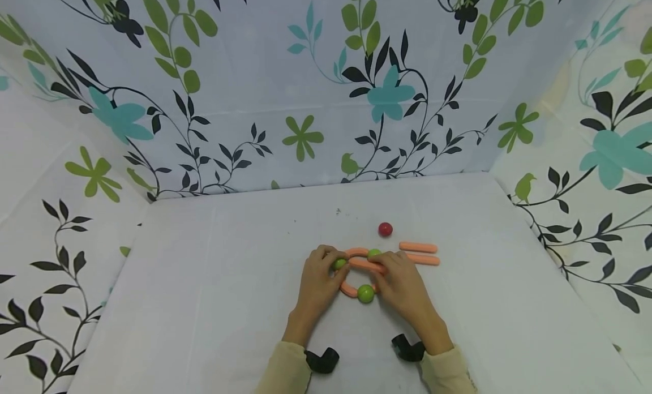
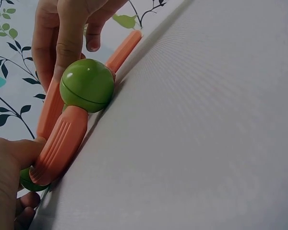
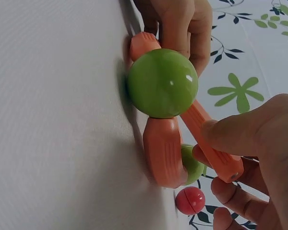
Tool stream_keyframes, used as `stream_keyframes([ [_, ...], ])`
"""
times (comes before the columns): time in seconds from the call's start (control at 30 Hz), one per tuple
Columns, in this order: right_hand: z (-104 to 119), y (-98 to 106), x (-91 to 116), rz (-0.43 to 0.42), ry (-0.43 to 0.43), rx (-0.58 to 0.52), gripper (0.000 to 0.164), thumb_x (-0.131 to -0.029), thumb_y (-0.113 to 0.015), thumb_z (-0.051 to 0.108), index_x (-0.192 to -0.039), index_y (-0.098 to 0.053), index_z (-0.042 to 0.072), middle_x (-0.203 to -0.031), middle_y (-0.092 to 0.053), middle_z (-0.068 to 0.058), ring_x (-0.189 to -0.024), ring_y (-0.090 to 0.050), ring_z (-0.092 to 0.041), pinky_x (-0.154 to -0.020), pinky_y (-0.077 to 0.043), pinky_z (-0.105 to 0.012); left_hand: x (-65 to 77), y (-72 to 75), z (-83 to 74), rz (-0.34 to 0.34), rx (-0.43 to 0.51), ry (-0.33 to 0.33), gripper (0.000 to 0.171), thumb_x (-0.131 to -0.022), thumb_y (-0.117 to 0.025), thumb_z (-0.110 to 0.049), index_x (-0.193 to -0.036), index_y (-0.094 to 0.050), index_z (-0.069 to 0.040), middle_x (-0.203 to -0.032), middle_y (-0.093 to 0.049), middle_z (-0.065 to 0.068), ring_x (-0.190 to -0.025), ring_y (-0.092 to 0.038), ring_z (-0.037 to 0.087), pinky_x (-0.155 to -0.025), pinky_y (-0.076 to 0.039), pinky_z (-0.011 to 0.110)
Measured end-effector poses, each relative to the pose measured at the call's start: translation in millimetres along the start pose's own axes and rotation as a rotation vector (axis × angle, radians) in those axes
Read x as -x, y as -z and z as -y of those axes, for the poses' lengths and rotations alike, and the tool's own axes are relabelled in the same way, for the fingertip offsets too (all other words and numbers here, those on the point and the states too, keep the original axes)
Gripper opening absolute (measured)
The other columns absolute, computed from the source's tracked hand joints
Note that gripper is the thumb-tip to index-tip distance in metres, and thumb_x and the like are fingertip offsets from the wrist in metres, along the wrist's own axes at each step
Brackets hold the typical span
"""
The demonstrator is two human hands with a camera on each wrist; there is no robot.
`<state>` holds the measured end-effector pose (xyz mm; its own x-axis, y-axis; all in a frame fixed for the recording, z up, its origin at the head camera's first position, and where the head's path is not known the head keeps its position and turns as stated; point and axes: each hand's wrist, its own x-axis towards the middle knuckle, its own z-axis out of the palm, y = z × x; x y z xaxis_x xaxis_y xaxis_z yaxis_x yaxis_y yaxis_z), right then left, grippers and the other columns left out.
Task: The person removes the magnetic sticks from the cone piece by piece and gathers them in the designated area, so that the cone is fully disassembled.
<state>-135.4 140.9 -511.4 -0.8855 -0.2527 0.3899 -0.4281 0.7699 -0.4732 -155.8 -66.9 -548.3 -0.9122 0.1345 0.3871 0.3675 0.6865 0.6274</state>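
Curved orange pieces [image 1: 348,290] and green balls [image 1: 365,294] are joined into a ring on the white table. At its left side my left hand [image 1: 317,283] pinches a green ball [image 1: 339,264], partly hidden by the fingers. My right hand [image 1: 407,286] holds a straight orange stick [image 3: 216,148] between thumb and fingers, slanted above the ring. In the head view the stick's left end lies close to the pinched ball; whether they are joined I cannot tell. Another green ball [image 1: 374,252] sits at the ring's far side, beside the right fingers.
A red ball [image 1: 385,229] lies beyond the ring. Two straight orange sticks, one of them this far stick [image 1: 418,247], lie side by side to the right of it. Leaf-patterned cloth [image 1: 244,111] rises behind the white table [image 1: 204,303].
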Motion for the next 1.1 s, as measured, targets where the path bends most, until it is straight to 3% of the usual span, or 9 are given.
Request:
stream_keyframes([
  [0.17, -3, -1, 0, 0.001, -0.022, -0.031, 0.026, -0.090, -0.081, 0.011, -0.115, -0.074, 0.007, -0.106, -0.077, -0.006, -0.097, -0.063, -0.024, -0.094, -0.054, -0.045, 0.7, 0.2, 0.3, 0.010, 0.004, 0.021, 0.016, -0.094, -0.079, -0.027, -0.108, -0.076, -0.019, -0.113, -0.066, 0.001, -0.100, -0.062, 0.020, -0.086, -0.051, 0.039],
  [0.3, -9, 0, 2, -0.006, -0.079, -0.082, 0.022, -0.095, -0.077, 0.013, -0.116, -0.074, 0.008, -0.105, -0.076, -0.003, -0.097, -0.062, -0.022, -0.091, -0.053, -0.043, 1.8, -0.1, -0.9, 0.021, -0.001, 0.049, 0.016, -0.094, -0.079, -0.025, -0.108, -0.077, -0.020, -0.112, -0.066, 0.000, -0.099, -0.061, 0.019, -0.085, -0.050, 0.037],
  [0.57, -30, 9, 1, -0.157, -0.060, -0.143, 0.027, -0.089, -0.078, -0.003, -0.114, -0.072, 0.005, -0.109, -0.074, -0.011, -0.106, -0.062, -0.031, -0.094, -0.050, -0.048, -0.3, 1.1, -1.1, 0.007, 0.004, 0.036, 0.014, -0.093, -0.080, -0.024, -0.106, -0.076, -0.020, -0.112, -0.066, 0.000, -0.099, -0.061, 0.018, -0.085, -0.051, 0.037],
  [0.87, -56, 25, 6, -0.228, -0.199, -0.146, 0.023, -0.097, -0.070, 0.004, -0.119, -0.067, -0.001, -0.110, -0.072, -0.017, -0.103, -0.052, -0.029, -0.085, -0.040, -0.036, 2.0, -1.7, -1.1, 0.031, 0.021, 0.077, 0.010, -0.095, -0.078, -0.024, -0.105, -0.076, -0.022, -0.110, -0.064, -0.003, -0.098, -0.058, 0.014, -0.083, -0.049, 0.032],
  [1.1, -75, 36, 8, -0.265, -0.260, -0.207, 0.026, -0.104, -0.063, 0.011, -0.122, -0.065, -0.008, -0.118, -0.067, -0.027, -0.113, -0.053, -0.043, -0.096, -0.039, -0.052, 0.7, -0.6, 1.1, 0.027, 0.029, 0.070, 0.012, -0.096, -0.077, -0.024, -0.107, -0.075, -0.021, -0.112, -0.064, -0.003, -0.100, -0.059, 0.016, -0.086, -0.050, 0.033],
])
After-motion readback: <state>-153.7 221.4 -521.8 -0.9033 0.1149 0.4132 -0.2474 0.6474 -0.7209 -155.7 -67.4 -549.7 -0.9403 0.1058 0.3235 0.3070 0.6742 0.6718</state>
